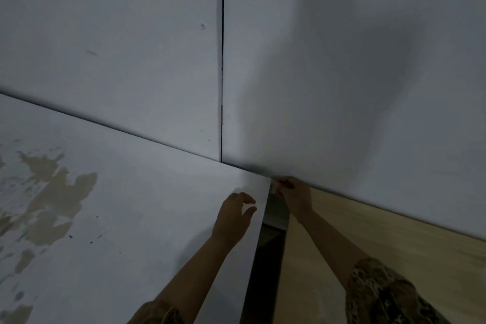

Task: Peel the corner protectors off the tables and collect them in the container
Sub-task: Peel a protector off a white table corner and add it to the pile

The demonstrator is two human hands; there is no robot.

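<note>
A white table [131, 205] with worn, peeling patches fills the lower left; its far right corner meets the wall. A small pale corner protector [274, 187] sits on that corner. My right hand [294, 194] reaches in from the right and pinches the protector with its fingertips. My left hand [235, 214] hovers over the tabletop just left of the corner, fingers loosely curled, holding nothing. No container is in view.
White wall panels [342, 87] with a vertical seam [222, 60] stand right behind the table. A light wooden surface [381, 244] lies to the right, with a dark narrow gap [268, 258] between it and the table.
</note>
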